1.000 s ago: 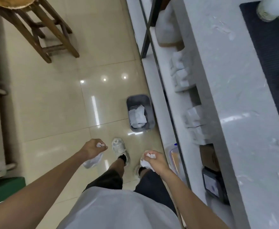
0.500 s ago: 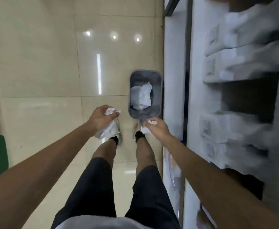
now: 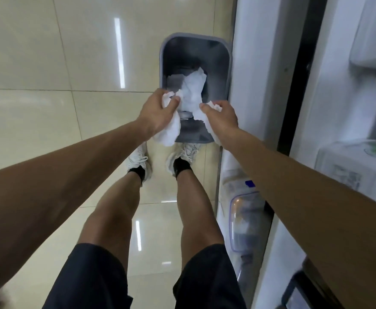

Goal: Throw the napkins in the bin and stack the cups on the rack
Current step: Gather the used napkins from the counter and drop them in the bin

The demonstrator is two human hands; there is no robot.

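Observation:
A grey rectangular bin (image 3: 227, 70) stands on the tiled floor just ahead of my feet, with crumpled white paper (image 3: 193, 90) inside it. My left hand (image 3: 158, 114) is closed around a crumpled white napkin (image 3: 169, 132) that hangs below the fist, over the bin's near left part. My right hand (image 3: 221, 117) grips a second white napkin (image 3: 207, 123) over the bin's near right edge. No cups or rack are in view.
A white shelf unit (image 3: 260, 85) rises directly right of the bin, holding white packages (image 3: 358, 166) and a clear lidded container (image 3: 247, 221) low down. Glossy beige floor tiles (image 3: 48, 108) spread to the left. My white shoes (image 3: 138, 161) stand right behind the bin.
I have stepped up to the bin and the view has tilted down. Both hands, still holding napkins, have moved forward from beside my legs to above the bin's opening.

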